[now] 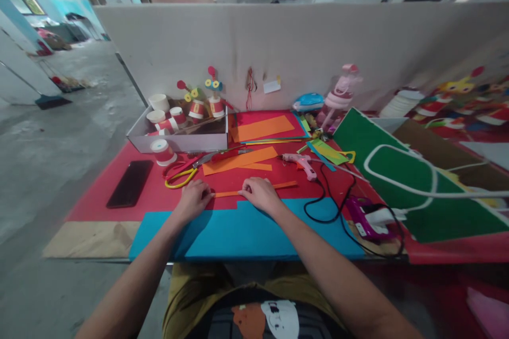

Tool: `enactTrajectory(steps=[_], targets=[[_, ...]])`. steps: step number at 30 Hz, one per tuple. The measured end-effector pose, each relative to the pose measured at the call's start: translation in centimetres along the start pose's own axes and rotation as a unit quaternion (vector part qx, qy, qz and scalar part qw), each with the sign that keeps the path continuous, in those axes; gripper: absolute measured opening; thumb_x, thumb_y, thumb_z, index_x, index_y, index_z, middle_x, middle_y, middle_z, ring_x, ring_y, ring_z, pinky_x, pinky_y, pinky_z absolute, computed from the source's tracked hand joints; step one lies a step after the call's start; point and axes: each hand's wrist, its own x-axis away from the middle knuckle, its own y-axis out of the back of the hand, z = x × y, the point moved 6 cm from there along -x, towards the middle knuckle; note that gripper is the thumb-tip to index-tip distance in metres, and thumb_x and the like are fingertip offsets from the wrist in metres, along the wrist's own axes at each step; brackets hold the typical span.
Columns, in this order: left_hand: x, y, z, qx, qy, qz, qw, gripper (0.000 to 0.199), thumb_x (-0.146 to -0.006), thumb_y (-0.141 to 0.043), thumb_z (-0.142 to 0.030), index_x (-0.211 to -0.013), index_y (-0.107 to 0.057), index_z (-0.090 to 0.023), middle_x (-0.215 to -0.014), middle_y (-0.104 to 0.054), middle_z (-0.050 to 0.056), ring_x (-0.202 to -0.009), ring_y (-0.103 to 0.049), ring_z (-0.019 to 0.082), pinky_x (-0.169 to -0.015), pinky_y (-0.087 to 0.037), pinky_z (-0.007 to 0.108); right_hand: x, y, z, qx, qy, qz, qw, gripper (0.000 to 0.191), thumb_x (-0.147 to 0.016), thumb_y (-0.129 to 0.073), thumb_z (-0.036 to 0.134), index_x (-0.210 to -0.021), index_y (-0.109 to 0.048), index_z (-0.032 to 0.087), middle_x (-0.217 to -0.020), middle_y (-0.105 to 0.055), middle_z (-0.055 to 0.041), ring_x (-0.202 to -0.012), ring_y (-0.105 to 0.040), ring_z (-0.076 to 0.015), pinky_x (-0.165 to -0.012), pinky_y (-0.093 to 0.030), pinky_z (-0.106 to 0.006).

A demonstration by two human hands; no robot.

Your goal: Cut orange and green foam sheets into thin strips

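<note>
A narrow orange paper strip [226, 194] runs left to right just above the blue sheet [246, 233]. My left hand [194, 198] pinches its left end. Farther along, my right hand [258, 193] grips the strip with closed fingers, and the strip's right part sticks out beyond it. Yellow-handled scissors [181, 177] lie near my left hand, beside red-handled scissors. Wider orange paper pieces [242, 160] rest above the strip. A pink glue gun [303, 163] lies to the upper right of my right hand, with its tip toward the left.
A black phone [130, 184] and a red-and-white cup [162, 152] lie left. Behind them, a white box [178, 143] holds cups. Right are a purple power socket [368, 220], cables and a green board [397, 185]. A white partition [191, 42] stands behind.
</note>
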Motion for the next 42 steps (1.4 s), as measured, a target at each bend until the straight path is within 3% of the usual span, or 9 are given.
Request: enactTrajectory(steps=[8, 19, 31, 34, 38, 40, 42], targets=[[0.0, 0.2, -0.3, 0.01, -0.006, 0.011, 1.0, 0.021, -0.089, -0.054, -0.031, -0.075, -0.061, -0.018, -0.085, -0.063, 0.008, -0.082, -0.056, 0.021, -0.073, -0.04, 0.032, -0.2, 0.1, 0.0, 0.006, -0.021, 0.011, 1.0, 0.024, -0.095, -0.061, 0.041, -0.086, -0.068, 0.02, -0.091, -0.072, -0.0039, -0.088, -0.064, -0.0186, -0.073, -0.036, -0.029], [-0.4, 0.2, -0.7, -0.059, 0.025, 0.033, 0.997, 0.02, -0.091, -0.052, -0.03, -0.076, -0.06, -0.018, -0.092, -0.064, 0.009, -0.091, -0.057, 0.025, -0.071, -0.035, 0.034, -0.5, 0.3, 0.2, 0.05, -0.037, 0.037, 0.997, 0.026, -0.095, -0.06, 0.045, -0.089, -0.068, 0.021, -0.096, -0.073, -0.0055, -0.089, -0.065, -0.0206, -0.071, -0.038, -0.029], [-0.3, 0.3, -1.0, -0.072, 0.031, 0.033, 0.996, 0.022, -0.092, -0.05, -0.031, -0.077, -0.06, -0.018, -0.093, -0.064, 0.009, -0.093, -0.057, 0.025, -0.07, -0.035, 0.033, -0.4, 0.0, 0.0, 0.032, -0.045, 0.015, 0.998, 0.021, -0.093, -0.065, 0.041, -0.085, -0.065, 0.021, -0.092, -0.071, -0.0039, -0.086, -0.063, -0.0196, -0.071, -0.036, -0.03], [-0.4, 0.3, -1.1, -0.076, 0.026, 0.036, 0.996, 0.021, -0.092, -0.049, -0.03, -0.078, -0.06, -0.018, -0.095, -0.064, 0.01, -0.094, -0.057, 0.025, -0.071, -0.036, 0.034, -0.1, 0.2, 0.3, 0.051, -0.02, -0.01, 0.998, 0.018, -0.093, -0.065, 0.038, -0.091, -0.063, 0.02, -0.094, -0.069, -0.0056, -0.089, -0.061, -0.0215, -0.076, -0.037, -0.032], [-0.4, 0.2, -1.0, -0.087, 0.022, 0.043, 0.995, 0.02, -0.092, -0.049, -0.03, -0.08, -0.061, -0.018, -0.097, -0.065, 0.01, -0.095, -0.057, 0.025, -0.071, -0.036, 0.033, 0.6, 0.5, 1.3, 0.088, 0.058, -0.088, 0.991, 0.013, -0.093, -0.063, 0.029, -0.101, -0.061, 0.02, -0.107, -0.063, -0.01, -0.101, -0.054, -0.0252, -0.082, -0.037, -0.035], [-0.5, 0.1, -0.9, -0.091, 0.021, 0.042, 0.995, 0.021, -0.092, -0.049, -0.031, -0.08, -0.061, -0.019, -0.096, -0.065, 0.009, -0.095, -0.057, 0.025, -0.07, -0.036, 0.033, 0.9, -0.1, 1.6, 0.088, 0.092, -0.094, 0.987, 0.006, -0.095, -0.057, 0.021, -0.099, -0.061, 0.02, -0.106, -0.062, -0.0099, -0.1, -0.053, -0.0246, -0.082, -0.038, -0.035], [-0.5, 0.1, -0.9, -0.089, 0.02, 0.036, 0.995, 0.02, -0.092, -0.049, -0.031, -0.08, -0.061, -0.019, -0.095, -0.065, 0.009, -0.094, -0.057, 0.025, -0.07, -0.036, 0.033, 1.1, -0.9, 1.7, 0.066, 0.116, -0.08, 0.988, 0.015, -0.096, -0.049, 0.012, -0.095, -0.062, 0.021, -0.102, -0.063, -0.0088, -0.097, -0.052, -0.023, -0.081, -0.04, -0.033]])
